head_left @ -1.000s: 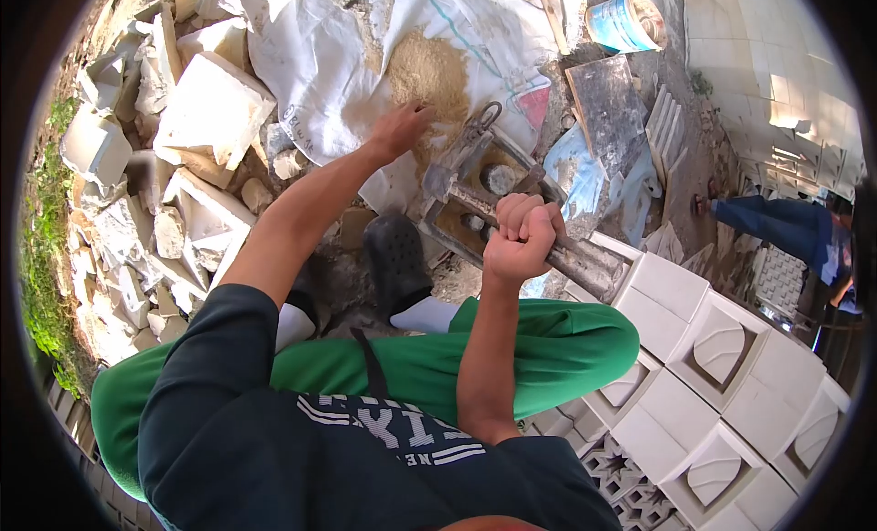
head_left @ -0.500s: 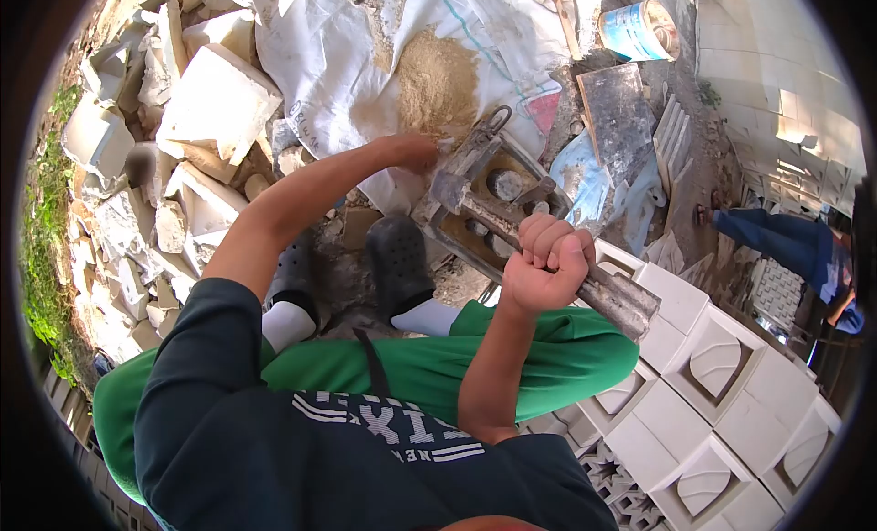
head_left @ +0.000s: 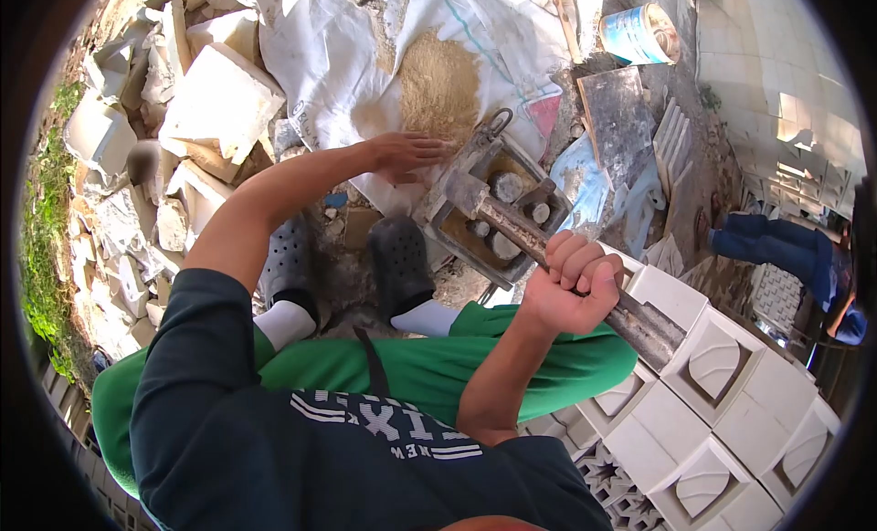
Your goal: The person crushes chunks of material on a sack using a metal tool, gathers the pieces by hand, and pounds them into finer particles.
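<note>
My right hand (head_left: 577, 280) is wrapped around the shaft of a long, worn hammer-like tool (head_left: 519, 231). Its blocky head reaches over a metal block mould (head_left: 448, 241), and its wider far end points toward my right knee. Several round cores (head_left: 506, 186) stand inside the mould, with brownish material around them. My left hand (head_left: 408, 156) is open, fingers stretched out, just left of the mould and in front of a heap of sandy powder (head_left: 440, 79). The powder lies on a white sack sheet (head_left: 315, 52). I see nothing held in that hand.
Broken pale blocks (head_left: 215, 102) are piled on the left. White patterned blocks (head_left: 713, 367) stand in rows at lower right. A blue-and-white bucket (head_left: 639, 33) and a dark board (head_left: 619, 120) are at upper right. Another person (head_left: 776, 243) is at the far right.
My left hand has moved slightly left from the mould's edge, its fingers now extended. My right hand and the tool have shifted right and down, uncovering more of the mould's cores.
</note>
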`<state>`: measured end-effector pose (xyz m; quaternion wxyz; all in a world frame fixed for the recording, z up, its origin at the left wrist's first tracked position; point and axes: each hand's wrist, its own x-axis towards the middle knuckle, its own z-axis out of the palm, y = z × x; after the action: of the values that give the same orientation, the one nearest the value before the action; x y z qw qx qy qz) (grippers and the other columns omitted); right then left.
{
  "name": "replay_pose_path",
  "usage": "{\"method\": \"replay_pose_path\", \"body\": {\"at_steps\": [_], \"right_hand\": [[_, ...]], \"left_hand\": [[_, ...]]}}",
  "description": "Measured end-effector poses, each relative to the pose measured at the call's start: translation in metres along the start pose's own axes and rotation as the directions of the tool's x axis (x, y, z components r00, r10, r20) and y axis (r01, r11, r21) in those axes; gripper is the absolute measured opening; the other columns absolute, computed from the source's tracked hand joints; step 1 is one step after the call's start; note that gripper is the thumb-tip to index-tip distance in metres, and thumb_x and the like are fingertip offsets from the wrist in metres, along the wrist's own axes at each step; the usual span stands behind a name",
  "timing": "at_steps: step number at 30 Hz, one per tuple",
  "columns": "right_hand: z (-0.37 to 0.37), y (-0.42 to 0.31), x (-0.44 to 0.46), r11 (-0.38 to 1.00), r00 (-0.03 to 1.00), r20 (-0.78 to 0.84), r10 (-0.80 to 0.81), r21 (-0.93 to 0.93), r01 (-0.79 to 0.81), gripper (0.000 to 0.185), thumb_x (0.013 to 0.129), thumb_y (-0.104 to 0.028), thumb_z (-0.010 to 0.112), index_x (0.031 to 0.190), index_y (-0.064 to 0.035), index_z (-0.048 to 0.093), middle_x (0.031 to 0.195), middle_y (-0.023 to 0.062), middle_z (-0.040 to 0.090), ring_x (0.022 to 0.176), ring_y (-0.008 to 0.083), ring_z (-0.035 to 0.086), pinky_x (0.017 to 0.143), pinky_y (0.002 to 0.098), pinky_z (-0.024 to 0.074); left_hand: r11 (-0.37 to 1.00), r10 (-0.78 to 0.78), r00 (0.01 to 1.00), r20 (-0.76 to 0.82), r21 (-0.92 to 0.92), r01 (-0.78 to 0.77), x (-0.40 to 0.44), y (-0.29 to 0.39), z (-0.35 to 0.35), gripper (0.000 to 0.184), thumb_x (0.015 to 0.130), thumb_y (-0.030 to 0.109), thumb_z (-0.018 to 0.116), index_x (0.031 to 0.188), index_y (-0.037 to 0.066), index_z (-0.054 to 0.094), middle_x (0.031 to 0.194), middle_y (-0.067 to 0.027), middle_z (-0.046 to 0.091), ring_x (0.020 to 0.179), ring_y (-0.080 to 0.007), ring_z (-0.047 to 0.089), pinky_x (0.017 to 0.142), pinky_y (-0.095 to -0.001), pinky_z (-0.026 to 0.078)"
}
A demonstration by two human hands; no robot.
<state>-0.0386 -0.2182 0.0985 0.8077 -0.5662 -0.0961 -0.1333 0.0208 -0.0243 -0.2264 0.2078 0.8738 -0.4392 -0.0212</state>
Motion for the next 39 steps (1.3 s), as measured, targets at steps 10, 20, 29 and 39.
{"method": "replay_pose_path", "body": {"at_steps": [10,20,29,39], "right_hand": [[-0.002,0.007,-0.001,1.000,0.999,-0.032,0.007,0.010,-0.007,0.024,0.079,-0.011,0.040,0.057,-0.0113,0.030,0.044,0.0015,0.028,0.040,0.0117,0.020,0.043,0.0297,0.0223],[0.006,0.016,-0.002,0.998,1.000,-0.023,0.003,-0.069,-0.005,0.029,0.082,-0.013,0.039,0.056,-0.0141,0.027,0.043,-0.0005,0.026,0.038,0.0107,0.019,0.042,0.0282,0.0219],[0.000,0.031,0.002,0.998,0.996,-0.068,0.062,0.020,-0.061,0.024,0.078,-0.009,0.041,0.057,-0.0100,0.030,0.045,0.0022,0.029,0.041,0.0117,0.021,0.044,0.0312,0.0218],[0.012,0.035,0.001,0.997,0.999,-0.009,0.041,-0.072,-0.041,0.027,0.082,-0.013,0.040,0.057,-0.0126,0.029,0.044,0.0008,0.028,0.040,0.0111,0.019,0.045,0.0292,0.0225]], "left_hand": [[0.991,-0.128,0.944,0.305,0.072,0.111,0.035,-0.043,-0.058,0.049,0.090,0.033,0.050,0.136,0.020,0.039,0.136,-0.0003,0.046,0.107,-0.0209,0.053,0.094,-0.0374,0.039],[0.526,-0.844,0.454,-0.286,-0.273,0.805,0.047,0.037,0.005,0.115,0.069,0.056,0.068,0.137,-0.015,0.009,0.145,-0.0334,0.008,0.138,-0.0441,0.004,0.112,-0.0480,0.010],[0.261,-0.875,0.135,-0.465,-0.217,0.941,0.105,-0.022,0.006,0.121,0.065,0.071,0.060,0.135,-0.017,0.016,0.143,-0.0329,0.017,0.138,-0.0411,0.011,0.112,-0.0475,0.009],[0.423,-0.896,0.427,-0.124,0.063,0.904,0.099,-0.065,-0.049,0.102,0.074,0.064,0.056,0.134,-0.013,0.028,0.146,-0.0271,0.017,0.138,-0.0382,0.013,0.112,-0.0452,0.011]]}}
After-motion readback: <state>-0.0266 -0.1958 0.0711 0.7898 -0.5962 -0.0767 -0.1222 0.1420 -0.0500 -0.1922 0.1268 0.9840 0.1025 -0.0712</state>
